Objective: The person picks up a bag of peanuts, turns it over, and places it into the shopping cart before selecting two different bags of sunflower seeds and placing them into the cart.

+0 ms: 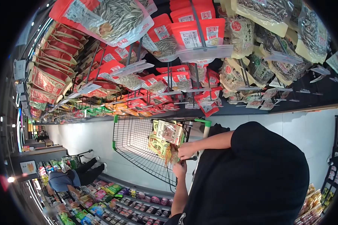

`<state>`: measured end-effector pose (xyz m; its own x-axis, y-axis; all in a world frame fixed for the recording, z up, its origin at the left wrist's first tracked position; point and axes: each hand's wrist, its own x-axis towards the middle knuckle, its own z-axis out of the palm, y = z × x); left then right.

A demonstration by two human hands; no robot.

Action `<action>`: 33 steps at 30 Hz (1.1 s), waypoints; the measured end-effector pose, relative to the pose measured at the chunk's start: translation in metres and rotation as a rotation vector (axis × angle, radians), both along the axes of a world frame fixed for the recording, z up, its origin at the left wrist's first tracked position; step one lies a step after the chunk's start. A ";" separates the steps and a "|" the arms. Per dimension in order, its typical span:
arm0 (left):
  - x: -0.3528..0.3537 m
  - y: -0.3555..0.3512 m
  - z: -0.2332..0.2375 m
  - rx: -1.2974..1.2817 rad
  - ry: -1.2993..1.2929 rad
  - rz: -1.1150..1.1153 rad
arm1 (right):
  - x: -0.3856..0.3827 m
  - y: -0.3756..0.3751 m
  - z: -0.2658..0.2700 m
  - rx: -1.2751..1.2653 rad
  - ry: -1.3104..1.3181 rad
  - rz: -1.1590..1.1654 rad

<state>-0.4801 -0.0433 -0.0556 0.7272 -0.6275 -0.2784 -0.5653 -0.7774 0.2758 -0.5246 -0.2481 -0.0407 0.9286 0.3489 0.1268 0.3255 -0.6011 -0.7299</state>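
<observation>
The view is turned sideways, with the shop aisle running to the left. My right hand (186, 150) is closed at the near edge of a snack bag (171, 154) with reddish-brown and green colours. Just below it my left hand (179, 168) is closed near the lower edge of that bag; exactly how its fingers sit is hard to make out. Both hands are over the near end of a wire shopping cart (139, 138) with green corners. Beside the bag, inside the cart, lie a yellow-green packet (157, 144) and a packet with a brown picture (170, 131).
Red bags of sunflower seeds (161, 41) hang on hooks along the top, with beige seed bags (242, 35) beside them. Shelves of packaged snacks (127, 206) line the lower side. Another person (69, 179) stands further down the aisle near a second cart (71, 162).
</observation>
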 end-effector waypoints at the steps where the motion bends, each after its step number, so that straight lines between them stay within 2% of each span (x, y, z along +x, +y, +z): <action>1: 0.003 0.001 -0.004 0.033 -0.020 -0.015 | 0.001 -0.005 0.000 -0.017 0.012 0.005; 4: 0.009 0.009 -0.009 0.041 -0.106 -0.044 | 0.001 -0.024 -0.001 0.046 0.063 0.005; 5: 0.011 0.011 -0.009 0.042 -0.098 -0.032 | -0.001 -0.033 0.002 -0.028 0.155 0.019; 8: 0.017 0.013 0.001 0.014 -0.078 -0.012 | -0.017 -0.057 0.002 -0.113 0.182 -0.044; 9: 0.019 0.016 -0.001 0.004 -0.090 -0.009 | -0.018 -0.059 -0.009 -0.180 0.236 -0.020; 12: 0.021 0.016 0.007 -0.103 -0.151 -0.011 | -0.028 -0.058 -0.023 -0.177 0.219 -0.157; 13: 0.027 0.024 -0.008 -0.124 -0.170 -0.051 | -0.029 -0.060 -0.025 -0.220 0.249 -0.164; 15: 0.030 0.022 -0.005 -0.087 -0.119 -0.034 | -0.028 -0.052 -0.025 -0.292 0.310 -0.176; 17: 0.031 0.018 0.006 -0.043 -0.052 -0.008 | -0.033 -0.048 -0.012 -0.285 0.362 -0.224; 20: 0.037 0.024 -0.011 -0.164 -0.162 -0.043 | -0.039 -0.050 0.012 -0.269 0.405 -0.291; 23: 0.037 0.009 0.021 -0.049 0.052 -0.027 | -0.036 -0.043 0.009 -0.303 0.395 -0.381; 26: 0.055 0.022 0.004 -0.026 0.036 -0.133 | -0.022 -0.038 0.013 -0.355 0.393 -0.389; 27: 0.060 0.026 0.002 -0.170 0.025 -0.199 | -0.020 -0.037 0.016 -0.354 0.402 -0.388; 30: 0.078 0.037 -0.012 -0.290 0.097 -0.260 | -0.010 -0.030 0.018 -0.353 0.404 -0.404; 31: 0.082 0.039 -0.016 -0.389 -0.005 -0.335 | -0.006 -0.028 0.018 -0.357 0.411 -0.416; 33: 0.093 0.046 -0.023 -0.352 0.108 -0.311 | 0.000 -0.022 0.018 -0.374 0.411 -0.457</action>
<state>-0.3867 0.0031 -0.0781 0.4687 -0.8803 -0.0739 -0.7100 -0.4251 0.5614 -0.5242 -0.2700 -0.0223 0.9390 -0.1343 -0.3166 -0.2753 -0.8451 -0.4583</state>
